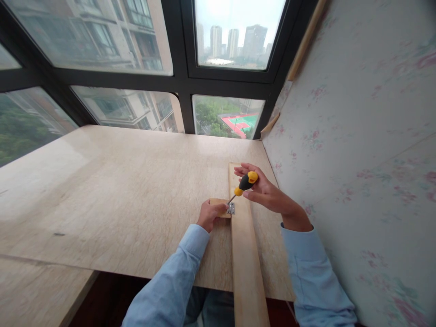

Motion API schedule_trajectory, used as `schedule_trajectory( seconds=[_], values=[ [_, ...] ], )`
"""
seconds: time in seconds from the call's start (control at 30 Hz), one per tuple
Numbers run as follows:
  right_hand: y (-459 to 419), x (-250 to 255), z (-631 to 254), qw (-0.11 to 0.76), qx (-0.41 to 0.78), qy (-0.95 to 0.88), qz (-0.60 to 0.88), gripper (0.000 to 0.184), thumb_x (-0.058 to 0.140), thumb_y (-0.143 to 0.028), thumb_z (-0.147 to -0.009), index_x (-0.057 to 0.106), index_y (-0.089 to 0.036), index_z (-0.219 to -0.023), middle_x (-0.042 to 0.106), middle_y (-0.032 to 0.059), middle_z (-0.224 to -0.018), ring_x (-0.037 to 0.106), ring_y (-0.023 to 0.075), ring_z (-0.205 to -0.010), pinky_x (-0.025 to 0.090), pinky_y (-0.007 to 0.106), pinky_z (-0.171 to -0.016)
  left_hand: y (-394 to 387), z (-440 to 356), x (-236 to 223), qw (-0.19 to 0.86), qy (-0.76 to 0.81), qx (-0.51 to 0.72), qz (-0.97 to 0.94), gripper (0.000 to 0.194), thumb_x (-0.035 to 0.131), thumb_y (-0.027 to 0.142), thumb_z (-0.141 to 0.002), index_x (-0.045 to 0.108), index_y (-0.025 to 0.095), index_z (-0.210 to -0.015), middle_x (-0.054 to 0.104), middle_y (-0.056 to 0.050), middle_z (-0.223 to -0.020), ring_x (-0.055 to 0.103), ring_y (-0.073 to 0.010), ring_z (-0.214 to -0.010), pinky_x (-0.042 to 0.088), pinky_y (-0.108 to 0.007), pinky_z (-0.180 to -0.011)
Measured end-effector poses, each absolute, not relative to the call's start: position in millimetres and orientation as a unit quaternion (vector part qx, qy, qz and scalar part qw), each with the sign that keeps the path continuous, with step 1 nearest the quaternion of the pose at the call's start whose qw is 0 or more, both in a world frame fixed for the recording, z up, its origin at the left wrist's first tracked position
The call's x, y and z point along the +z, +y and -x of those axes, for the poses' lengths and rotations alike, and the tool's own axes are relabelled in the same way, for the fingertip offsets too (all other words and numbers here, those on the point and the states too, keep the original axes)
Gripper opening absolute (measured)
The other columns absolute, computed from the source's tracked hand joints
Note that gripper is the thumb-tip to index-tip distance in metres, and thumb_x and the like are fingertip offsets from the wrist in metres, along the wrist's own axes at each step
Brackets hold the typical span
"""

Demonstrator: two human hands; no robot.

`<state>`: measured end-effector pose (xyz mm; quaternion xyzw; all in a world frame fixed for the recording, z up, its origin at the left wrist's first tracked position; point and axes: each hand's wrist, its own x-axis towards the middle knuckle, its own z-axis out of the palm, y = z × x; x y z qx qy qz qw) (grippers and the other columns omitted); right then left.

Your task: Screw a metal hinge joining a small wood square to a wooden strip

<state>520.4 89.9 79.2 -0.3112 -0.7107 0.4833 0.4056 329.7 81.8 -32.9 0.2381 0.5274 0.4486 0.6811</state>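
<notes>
A screwdriver point(248, 180) with a yellow and black handle leans up to the right, its tip at a small metal hinge point(232, 208). My right hand point(264, 193) is around the handle, thumb below it and fingers loosely stretched along its far side. The hinge lies across the joint between a short wooden block point(218, 201) and a long wooden board point(245, 259). My left hand point(210, 214) grips the block, with the thumb on top beside the hinge and the screwdriver tip. Whether a screw is under the tip is too small to tell.
The board lies on a beige marble-look countertop point(136, 181) and sticks out over its front edge towards me. A floral-papered wall point(340, 136) rises close on the right. Dark-framed windows point(185, 81) stand behind. A small dark object point(59, 234) lies at the left.
</notes>
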Motion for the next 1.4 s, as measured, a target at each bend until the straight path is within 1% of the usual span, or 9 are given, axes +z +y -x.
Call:
schedule_trajectory(
  seconds=[0.13,0.3,0.47,0.6,0.73,0.87,1.03,1.17,1.4],
  values=[
    [86.0,90.1,-521.0,0.397,0.487,-0.710,0.318,0.054,0.068,-0.039,-0.089,0.046,-0.028,-0.138,0.058,0.0107,-0.136,0.057,0.0254,-0.128,0.050,0.048,-0.105,81.5,-329.2,-33.1,0.681,0.525,0.450,-0.242,0.047,0.085,0.018,-0.043,0.063,0.010,-0.084,0.072,-0.010,-0.080,0.067,-0.0218,-0.067,0.054,-0.033,-0.062],
    [93.1,84.5,-511.8,0.435,0.286,-0.692,0.501,0.065,0.082,-0.057,-0.069,0.059,-0.021,-0.119,0.067,0.0070,-0.098,0.066,0.0243,-0.090,0.057,0.044,-0.087,82.0,-328.8,-35.2,0.675,0.533,0.446,-0.246,0.045,0.084,0.017,-0.044,0.065,0.010,-0.084,0.071,-0.010,-0.080,0.067,-0.0219,-0.068,0.053,-0.032,-0.060],
    [91.8,79.7,-519.4,0.430,0.441,-0.698,0.366,0.078,0.069,-0.050,-0.087,0.030,-0.030,-0.151,0.051,0.0132,-0.143,0.052,0.0263,-0.132,0.045,0.050,-0.110,81.0,-328.9,-33.9,0.681,0.523,0.450,-0.243,0.046,0.085,0.018,-0.044,0.065,0.009,-0.084,0.072,-0.011,-0.081,0.067,-0.0218,-0.068,0.054,-0.033,-0.062],
    [83.5,90.1,-528.6,0.375,0.519,-0.710,0.292,0.065,0.066,-0.034,-0.092,0.036,-0.034,-0.149,0.044,0.0091,-0.154,0.041,0.0247,-0.143,0.039,0.052,-0.115,80.6,-328.7,-32.8,0.687,0.520,0.448,-0.239,0.048,0.086,0.019,-0.043,0.065,0.008,-0.086,0.072,-0.011,-0.082,0.067,-0.0224,-0.068,0.054,-0.034,-0.062],
    [82.7,96.8,-521.1,0.382,0.448,-0.713,0.380,0.048,0.079,-0.044,-0.079,0.063,-0.022,-0.119,0.070,0.0087,-0.112,0.067,0.0259,-0.107,0.056,0.045,-0.094,81.1,-328.6,-33.4,0.688,0.515,0.454,-0.236,0.048,0.085,0.018,-0.043,0.065,0.009,-0.085,0.072,-0.010,-0.081,0.067,-0.0222,-0.068,0.055,-0.034,-0.062],
    [90.1,89.5,-509.0,0.414,0.265,-0.704,0.512,0.053,0.081,-0.060,-0.068,0.062,-0.019,-0.097,0.067,0.0056,-0.088,0.065,0.0220,-0.080,0.057,0.040,-0.078,81.1,-328.4,-34.8,0.683,0.525,0.450,-0.238,0.047,0.085,0.017,-0.044,0.065,0.009,-0.085,0.072,-0.010,-0.081,0.067,-0.0220,-0.068,0.054,-0.034,-0.062],
    [92.6,77.1,-516.9,0.422,0.426,-0.698,0.391,0.078,0.072,-0.052,-0.083,0.031,-0.027,-0.146,0.054,0.0129,-0.137,0.056,0.0250,-0.127,0.049,0.047,-0.106,80.9,-328.9,-34.8,0.683,0.522,0.451,-0.241,0.047,0.086,0.019,-0.044,0.065,0.009,-0.085,0.072,-0.011,-0.082,0.068,-0.0224,-0.069,0.054,-0.034,-0.063],
    [85.0,85.1,-525.8,0.388,0.497,-0.718,0.295,0.071,0.066,-0.035,-0.091,0.028,-0.035,-0.150,0.041,0.0101,-0.154,0.040,0.0235,-0.144,0.039,0.051,-0.115,80.8,-329.4,-32.6,0.684,0.525,0.450,-0.232,0.051,0.086,0.019,-0.042,0.063,0.009,-0.086,0.072,-0.010,-0.080,0.067,-0.0224,-0.068,0.055,-0.034,-0.062],
    [89.1,90.8,-512.9,0.414,0.287,-0.699,0.507,0.059,0.080,-0.058,-0.071,0.063,-0.019,-0.112,0.071,0.0067,-0.090,0.069,0.0241,-0.079,0.059,0.041,-0.078,80.9,-329.2,-34.2,0.679,0.532,0.445,-0.242,0.051,0.086,0.020,-0.043,0.063,0.009,-0.088,0.072,-0.011,-0.083,0.067,-0.0225,-0.069,0.054,-0.034,-0.062]
  ],
)
